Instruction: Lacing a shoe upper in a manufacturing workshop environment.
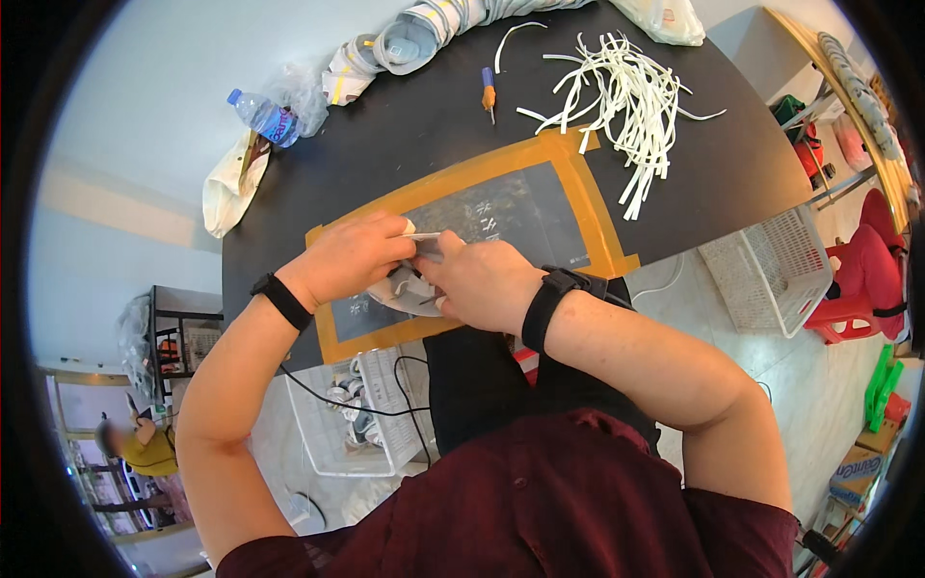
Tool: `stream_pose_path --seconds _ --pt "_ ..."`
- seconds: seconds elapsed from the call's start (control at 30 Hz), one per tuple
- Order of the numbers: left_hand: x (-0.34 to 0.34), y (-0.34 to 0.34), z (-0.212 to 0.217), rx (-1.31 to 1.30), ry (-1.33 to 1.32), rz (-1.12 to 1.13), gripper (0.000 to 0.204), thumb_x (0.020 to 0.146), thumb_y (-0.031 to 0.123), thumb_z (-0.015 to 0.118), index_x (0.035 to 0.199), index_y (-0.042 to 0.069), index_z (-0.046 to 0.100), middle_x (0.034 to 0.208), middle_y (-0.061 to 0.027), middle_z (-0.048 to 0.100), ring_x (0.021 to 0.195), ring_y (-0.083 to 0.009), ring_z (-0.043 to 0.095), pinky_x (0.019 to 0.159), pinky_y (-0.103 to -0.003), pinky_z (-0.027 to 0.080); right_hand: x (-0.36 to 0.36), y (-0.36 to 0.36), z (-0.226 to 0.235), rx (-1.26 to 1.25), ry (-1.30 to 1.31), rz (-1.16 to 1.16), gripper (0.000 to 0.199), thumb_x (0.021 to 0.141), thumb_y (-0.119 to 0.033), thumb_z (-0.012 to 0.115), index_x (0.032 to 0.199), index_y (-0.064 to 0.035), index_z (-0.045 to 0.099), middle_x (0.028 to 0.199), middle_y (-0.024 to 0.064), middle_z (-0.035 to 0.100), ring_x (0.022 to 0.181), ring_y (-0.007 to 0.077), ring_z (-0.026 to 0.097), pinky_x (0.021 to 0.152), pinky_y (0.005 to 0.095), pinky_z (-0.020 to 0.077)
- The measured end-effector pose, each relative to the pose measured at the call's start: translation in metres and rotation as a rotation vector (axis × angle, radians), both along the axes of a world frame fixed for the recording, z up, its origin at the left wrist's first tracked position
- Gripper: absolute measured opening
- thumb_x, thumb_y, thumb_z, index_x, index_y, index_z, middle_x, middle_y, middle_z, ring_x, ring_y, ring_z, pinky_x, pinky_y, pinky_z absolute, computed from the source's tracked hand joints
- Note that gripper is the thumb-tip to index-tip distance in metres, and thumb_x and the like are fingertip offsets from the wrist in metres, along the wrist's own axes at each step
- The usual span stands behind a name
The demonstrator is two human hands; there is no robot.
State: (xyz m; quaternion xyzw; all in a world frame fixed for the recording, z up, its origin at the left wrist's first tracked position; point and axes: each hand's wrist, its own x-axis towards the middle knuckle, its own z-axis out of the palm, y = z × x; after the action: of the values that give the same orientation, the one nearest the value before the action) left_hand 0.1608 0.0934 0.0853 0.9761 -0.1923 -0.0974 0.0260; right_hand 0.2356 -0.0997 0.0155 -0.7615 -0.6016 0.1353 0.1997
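Both hands meet over a dark sheet (540, 207) edged with tan tape, near the table's front edge. Between them is a small grey-white curved piece (397, 292), mostly hidden by the fingers; its exact kind cannot be told. My left hand (352, 255), with a black band at the wrist, pinches its upper left edge, where a thin pale rim shows. My right hand (487, 279), wearing a black watch, grips it from the right, fingers bent against it. The piece is held just above the taped sheet or rests on it; I cannot tell which.
A heap of white strips (641, 106) and an orange-and-blue handled tool (488, 93) lie on the dark table (405, 135). Behind are nested grey-white curved pieces (409, 43) and a water bottle (265, 118). White baskets (771, 275) stand on the floor, with a black cable (337, 399) nearby.
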Motion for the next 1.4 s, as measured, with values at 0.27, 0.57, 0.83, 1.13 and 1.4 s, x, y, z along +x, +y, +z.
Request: stream_pose_path --seconds 0.27,0.57,0.83,1.13,1.4 --pt "-0.010 0.009 -0.008 0.011 -0.129 -0.077 0.009 0.077 0.005 0.061 0.085 0.005 0.058 0.099 -0.0075 0.058 0.093 -0.0282 0.059 0.075 -0.036 0.051 0.003 0.003 0.002 -0.010 0.010 0.010 0.051 0.083 -0.025 0.061 0.132 -0.0157 0.054 0.106 0.0180 0.055 0.076 0.0326 0.067 0.069 0.0411 0.0555" --pt "-0.013 0.007 -0.010 -0.028 -0.131 -0.052 0.012 0.076 0.002 0.062 0.089 0.003 0.059 0.106 -0.0098 0.060 0.096 -0.0307 0.059 0.078 -0.038 0.051 0.007 0.015 0.017 -0.134 -0.012 0.044 0.052 0.080 -0.027 0.065 0.131 -0.0195 0.054 0.107 0.0184 0.057 0.085 0.0322 0.067 0.072 0.0406 0.0560" --pt "-0.036 -0.005 -0.018 -0.351 -0.189 0.277 0.018 0.076 -0.005 0.059 0.091 0.005 0.059 0.124 -0.0127 0.057 0.110 -0.0320 0.057 0.087 -0.036 0.050 -0.004 0.005 0.005 0.023 -0.046 -0.007 0.049 0.081 -0.026 0.064 0.128 -0.0170 0.054 0.104 0.0187 0.056 0.075 0.0332 0.068 0.067 0.0410 0.0570" --pt "-0.055 -0.028 -0.021 -0.370 -0.253 0.387 0.015 0.073 0.008 0.067 0.086 0.004 0.061 0.130 -0.0181 0.052 0.123 -0.0385 0.043 0.100 -0.044 0.039 -0.015 -0.010 -0.005 0.221 -0.226 -0.008 0.030 0.084 -0.026 0.066 0.103 -0.0069 0.054 0.095 0.0123 0.053 0.070 0.0271 0.068 0.057 0.0357 0.0567" --pt "-0.056 -0.023 -0.030 -0.081 -0.242 0.398 0.017 0.074 0.015 0.070 0.081 0.000 0.063 0.129 -0.0206 0.051 0.124 -0.0390 0.041 0.100 -0.045 0.039 -0.014 -0.009 -0.009 0.231 -0.259 0.027 0.030 0.085 -0.026 0.066 0.107 -0.0085 0.054 0.098 0.0126 0.053 0.074 0.0267 0.068 0.061 0.0354 0.0571"
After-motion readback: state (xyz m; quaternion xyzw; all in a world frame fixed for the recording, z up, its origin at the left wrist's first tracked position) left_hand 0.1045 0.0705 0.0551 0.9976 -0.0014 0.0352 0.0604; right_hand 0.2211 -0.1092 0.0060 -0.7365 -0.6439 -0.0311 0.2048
